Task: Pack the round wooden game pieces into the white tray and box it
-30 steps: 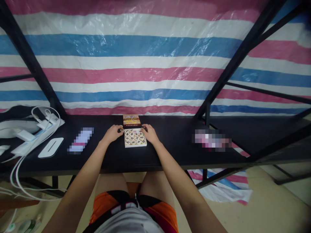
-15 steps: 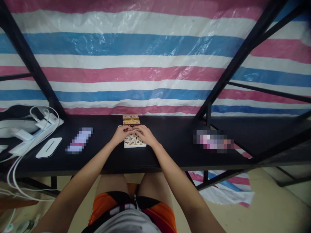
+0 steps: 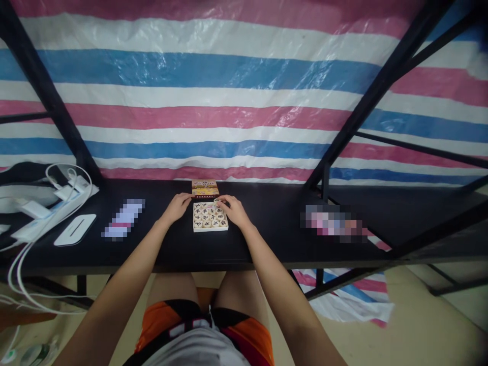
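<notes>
A white open tray point(image 3: 210, 229) of round Chinese chess pieces point(image 3: 206, 217) lies on the black table in front of me. The pieces sit in rows, with dark characters facing up. Behind the tray is its printed brown and yellow box lid point(image 3: 205, 188). My left hand point(image 3: 178, 207) rests left of the tray, fingers stretched toward the lid's near left corner. At the tray's far right corner, my right hand point(image 3: 232, 209) pinches a round chess piece point(image 3: 216, 201), partly hidden by the fingers.
Left on the black table point(image 3: 267, 239) lie a blurred-out phone-like object point(image 3: 124, 218), a white flat device point(image 3: 75, 230), and a power strip point(image 3: 57, 211) with white cables. A blurred-out item point(image 3: 333, 219) lies right. Black metal posts and a striped sheet point(image 3: 213, 96) stand behind.
My hands have moved apart from over the tray. The left has shifted left toward the lid's corner, the right to the tray's far right corner, uncovering more pieces.
</notes>
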`<move>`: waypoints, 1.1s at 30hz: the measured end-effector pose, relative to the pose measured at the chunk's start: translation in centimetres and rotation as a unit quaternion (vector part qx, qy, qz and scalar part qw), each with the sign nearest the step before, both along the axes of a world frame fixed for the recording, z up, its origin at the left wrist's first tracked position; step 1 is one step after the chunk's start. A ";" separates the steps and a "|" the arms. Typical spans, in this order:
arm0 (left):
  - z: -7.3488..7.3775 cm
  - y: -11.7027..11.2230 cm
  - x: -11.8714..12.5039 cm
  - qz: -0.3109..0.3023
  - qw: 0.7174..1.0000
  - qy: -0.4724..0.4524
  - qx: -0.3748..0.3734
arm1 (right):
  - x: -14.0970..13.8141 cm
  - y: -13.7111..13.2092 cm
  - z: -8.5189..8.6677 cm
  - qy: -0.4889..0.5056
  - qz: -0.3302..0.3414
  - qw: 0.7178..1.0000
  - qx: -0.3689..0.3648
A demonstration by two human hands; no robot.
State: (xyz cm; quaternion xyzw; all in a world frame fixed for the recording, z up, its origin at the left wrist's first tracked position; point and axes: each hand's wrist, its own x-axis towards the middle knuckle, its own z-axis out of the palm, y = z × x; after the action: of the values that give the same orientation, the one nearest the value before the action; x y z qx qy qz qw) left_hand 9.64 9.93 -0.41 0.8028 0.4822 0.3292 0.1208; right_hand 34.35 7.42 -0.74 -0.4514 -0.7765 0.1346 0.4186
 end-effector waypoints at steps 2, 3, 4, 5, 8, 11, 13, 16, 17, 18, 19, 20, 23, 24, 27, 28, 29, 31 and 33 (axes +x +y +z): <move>-0.5 0.3 -0.7 0.000 0.998 0.056 -0.004 | 0.0 0.3 -0.4 -0.017 -0.008 1.000 -0.014; -0.8 0.4 -0.9 0.004 0.997 0.075 -0.005 | 0.0 0.4 -0.5 -0.027 -0.008 0.999 -0.017; -1.0 0.5 -0.9 0.008 0.996 0.089 -0.004 | -0.1 0.4 -0.7 -0.037 -0.008 0.999 -0.016; -1.1 0.5 -0.9 0.013 0.995 0.101 -0.004 | -0.2 0.5 -0.8 -0.045 -0.007 0.999 -0.012; -1.2 0.4 -0.7 0.030 0.992 0.124 -0.004 | -0.5 0.4 -0.8 -0.064 0.000 0.998 0.001; -1.0 0.1 -0.7 0.051 0.989 0.137 -0.007 | -0.6 0.2 -0.8 -0.075 0.011 0.997 0.001; -0.9 -0.1 -0.7 0.057 0.987 0.147 -0.012 | -0.7 0.1 -0.7 -0.075 0.016 0.997 -0.004; -0.7 -0.4 -0.5 0.062 0.984 0.164 -0.009 | -0.7 0.0 -0.6 -0.065 0.025 0.998 -0.010; -0.6 -0.4 -0.4 0.066 0.983 0.169 -0.005 | -0.6 0.0 -0.6 -0.058 0.024 0.998 -0.009; -0.6 -0.5 -0.3 0.073 0.982 0.172 0.000 | -0.5 0.0 -0.6 -0.047 0.020 0.999 -0.008; -0.5 -0.5 -0.3 0.081 0.982 0.171 0.005 | -0.4 0.1 -0.6 -0.036 0.012 0.999 -0.007; -0.5 -0.5 -0.2 0.090 0.982 0.168 0.008 | -0.3 0.2 -0.7 -0.025 0.002 1.000 -0.008; -0.6 -0.5 -0.4 0.104 0.983 0.152 0.000 | 0.0 0.4 -0.8 -0.005 -0.021 1.000 -0.015; -0.5 -0.4 -0.5 0.100 0.984 0.150 -0.006 | 0.1 0.4 -0.8 -0.002 -0.023 1.000 -0.016; -0.1 -0.5 -0.7 0.079 0.988 0.131 -0.017 | 0.1 0.4 -0.7 0.002 -0.022 1.000 -0.010; 0.1 -0.6 -0.7 0.073 0.991 0.109 -0.014 | 0.1 0.4 -0.7 0.004 -0.022 1.000 -0.008; 0.4 -0.7 -0.5 0.066 0.995 0.078 -0.007 | 0.0 0.3 -0.6 0.008 -0.021 1.000 -0.006; 1.0 -1.0 0.1 0.048 0.999 -0.002 0.009 | -0.1 0.2 -0.5 0.021 -0.017 1.000 0.001; 1.4 -1.4 1.3 0.025 0.996 -0.080 0.010 | -0.3 0.0 -0.3 0.036 0.004 0.999 0.011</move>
State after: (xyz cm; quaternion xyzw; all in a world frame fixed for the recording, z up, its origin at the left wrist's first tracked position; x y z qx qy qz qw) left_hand 10.91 8.53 1.01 0.7627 0.4874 0.4004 0.1431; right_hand 34.03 7.40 -1.02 -0.4384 -0.7641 0.1437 0.4509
